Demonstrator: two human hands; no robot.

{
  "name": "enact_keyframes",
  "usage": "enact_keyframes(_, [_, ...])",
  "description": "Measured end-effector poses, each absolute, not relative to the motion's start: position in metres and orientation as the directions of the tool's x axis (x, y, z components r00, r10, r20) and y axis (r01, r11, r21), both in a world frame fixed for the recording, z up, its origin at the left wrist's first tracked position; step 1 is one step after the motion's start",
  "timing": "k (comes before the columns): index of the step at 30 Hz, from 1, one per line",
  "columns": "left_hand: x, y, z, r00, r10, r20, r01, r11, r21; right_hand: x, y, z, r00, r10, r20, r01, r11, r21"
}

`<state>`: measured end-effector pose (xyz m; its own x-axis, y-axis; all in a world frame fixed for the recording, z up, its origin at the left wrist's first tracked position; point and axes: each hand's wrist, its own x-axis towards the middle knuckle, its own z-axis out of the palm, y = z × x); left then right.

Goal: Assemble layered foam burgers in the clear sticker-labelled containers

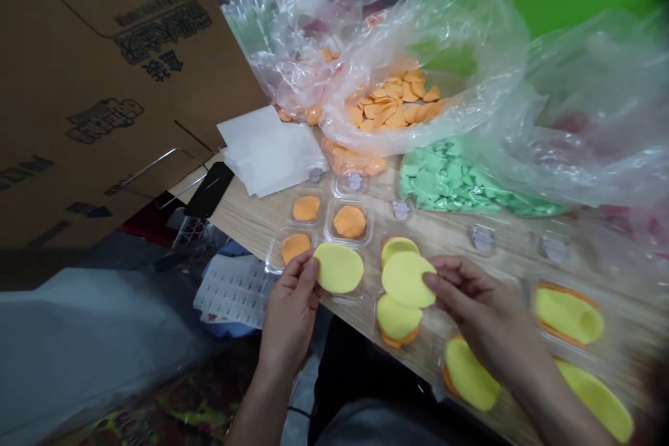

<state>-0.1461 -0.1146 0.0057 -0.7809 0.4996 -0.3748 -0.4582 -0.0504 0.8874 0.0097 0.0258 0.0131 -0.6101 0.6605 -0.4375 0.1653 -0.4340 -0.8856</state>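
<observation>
While each hand holds a flat yellow disc over the table [261, 219], the scene goes from a brown cardboard carton [104, 83] at the upper left to clear plastic bags at the right. Below the carton, at the lower left, lies a sheet of small printed labels [235, 290], and white paper sheets [269, 153] rest on the table near the middle. The left hand [290, 313] pinches the left edge of one yellow disc [339, 267] between thumb and fingers, just beside small clear trays, and one of these trays [349, 240] carries an orange disc [349, 221]. The right hand [470, 293] pinches the right edge of a second yellow disc [408, 280], which is above a tray where a yellow disc lies on an orange one [398, 317]. More such yellow-on-orange pairs [568, 316] lie at the lower right, and small round labels [481, 239] lie on the table above them. At the top centre, orange pieces [391, 101] fill an open plastic bag [444, 63], and a heap of green pieces [454, 181] lies just below it, toward the right.
</observation>
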Motion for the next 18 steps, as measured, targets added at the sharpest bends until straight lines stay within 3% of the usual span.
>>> enact_keyframes(3, [-0.157,-0.118,0.002,-0.83,0.477,-0.29,-0.288,0.079,0.954,-0.014,0.046,0.015,-0.605,0.717,-0.347,0.165,-0.313,-0.935])
enact_keyframes(6, [-0.16,-0.118,-0.002,-0.832,0.495,-0.249,-0.19,0.166,0.968,-0.053,0.058,0.015,-0.653,0.756,-0.038,0.179,0.106,-0.978])
enact_keyframes(8, [-0.16,-0.118,-0.004,-0.82,0.507,-0.264,-0.214,0.156,0.964,-0.079,0.061,0.009,-0.752,0.632,0.188,0.114,0.405,-0.907])
enact_keyframes(10, [-0.158,-0.12,-0.005,-0.801,0.528,-0.281,-0.245,0.14,0.959,-0.098,0.06,-0.001,-0.851,0.453,0.265,0.025,0.539,-0.842])
enact_keyframes(12, [-0.155,-0.124,-0.001,-0.835,0.514,-0.198,-0.148,0.137,0.979,-0.102,0.058,-0.007,-0.901,0.365,0.235,0.004,0.548,-0.837])
enact_keyframes(15, [-0.149,-0.131,0.009,-0.819,0.526,0.229,0.347,0.137,0.928,-0.087,0.051,0.002,-0.9,0.411,0.147,0.075,0.478,-0.875])
enact_keyframes(17, [-0.146,-0.135,0.016,-0.583,0.647,0.491,0.704,0.101,0.703,-0.071,0.045,0.016,-0.922,0.375,-0.092,0.154,0.138,-0.978])
enact_keyframes(18, [-0.146,-0.136,0.018,-0.44,0.703,0.558,0.822,0.065,0.566,-0.064,0.043,0.024,-0.933,0.289,-0.215,0.198,-0.088,-0.976])
